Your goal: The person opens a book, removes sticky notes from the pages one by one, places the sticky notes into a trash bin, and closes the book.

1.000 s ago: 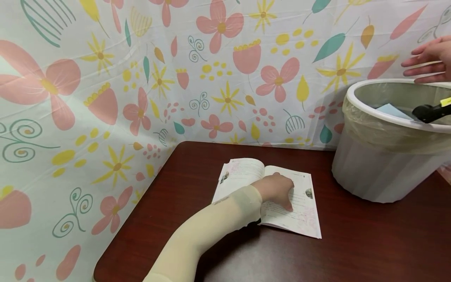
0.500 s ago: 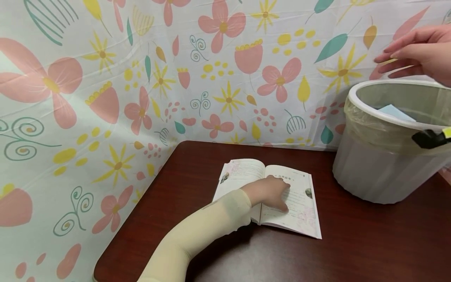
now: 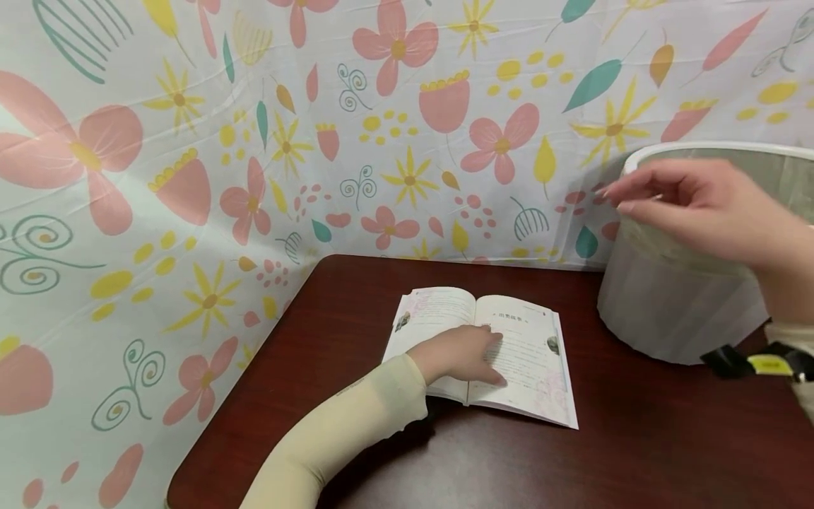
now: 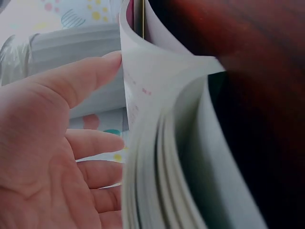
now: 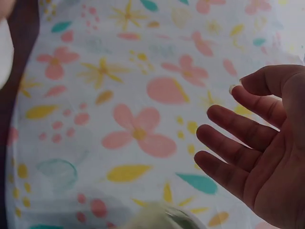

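Note:
An open book (image 3: 531,367) with printed pages lies on the dark red-brown table. My left hand (image 3: 461,352) reaches across its spine, thumb and fingers spread over the right-hand page. From the left wrist, the left hand (image 4: 52,157) shows straight fingers and a thumb tip right at the curved pages (image 4: 167,157). In the head view my right hand (image 3: 706,208) hovers in front of the bin, up and to the right of the book. The right wrist view shows the right hand (image 5: 267,148) with loosely bent fingers and nothing in its grasp.
A grey waste bin (image 3: 668,304) with a clear liner stands at the table's back right, partly hidden by the right hand and forearm. A floral curtain (image 3: 381,162) hangs behind and along the left. The table (image 3: 286,396) has a rounded back-left corner.
My right hand has moved left and down from above the bin to in front of it. The left hand has drawn back leftward across the page, uncovering the printed heading.

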Available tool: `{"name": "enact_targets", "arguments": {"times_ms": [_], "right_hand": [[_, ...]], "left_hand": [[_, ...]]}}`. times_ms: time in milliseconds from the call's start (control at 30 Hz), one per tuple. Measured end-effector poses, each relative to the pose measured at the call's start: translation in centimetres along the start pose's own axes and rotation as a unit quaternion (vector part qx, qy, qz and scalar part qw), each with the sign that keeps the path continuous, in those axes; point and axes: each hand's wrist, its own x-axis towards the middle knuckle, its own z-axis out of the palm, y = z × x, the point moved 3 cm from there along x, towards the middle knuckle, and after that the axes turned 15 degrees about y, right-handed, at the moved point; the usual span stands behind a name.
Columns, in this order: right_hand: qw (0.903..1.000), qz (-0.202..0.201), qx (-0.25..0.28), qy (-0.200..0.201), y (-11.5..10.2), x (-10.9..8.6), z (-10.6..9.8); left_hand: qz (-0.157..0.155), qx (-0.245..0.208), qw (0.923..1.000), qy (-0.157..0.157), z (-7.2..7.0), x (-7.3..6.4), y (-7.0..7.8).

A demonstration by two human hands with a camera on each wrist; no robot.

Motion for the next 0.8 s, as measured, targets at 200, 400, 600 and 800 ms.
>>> {"name": "enact_targets", "arguments": {"times_ms": [200,400,600,800], "right_hand": [[0.9993,-0.025,-0.013,-0.026,0.4,-4.1,2.8],[0.9991,0.014,0.023,-0.034,3.0,-7.1,4.7],[0.9957,0.085,0.028,-0.022,6.8,-9.5,6.6],[0.9811,0.181,0.043,-0.052,11.1,-11.9,8.4]], "left_hand": [[0.001,-0.016,0.9998,0.011,0.3,-0.8,-0.4],[0.015,-0.039,0.9988,0.025,0.6,-1.3,-0.6],[0.016,-0.073,0.9965,0.036,0.6,-1.7,-0.9],[0.012,-0.096,0.9945,0.039,0.7,-1.8,-1.2]]}}
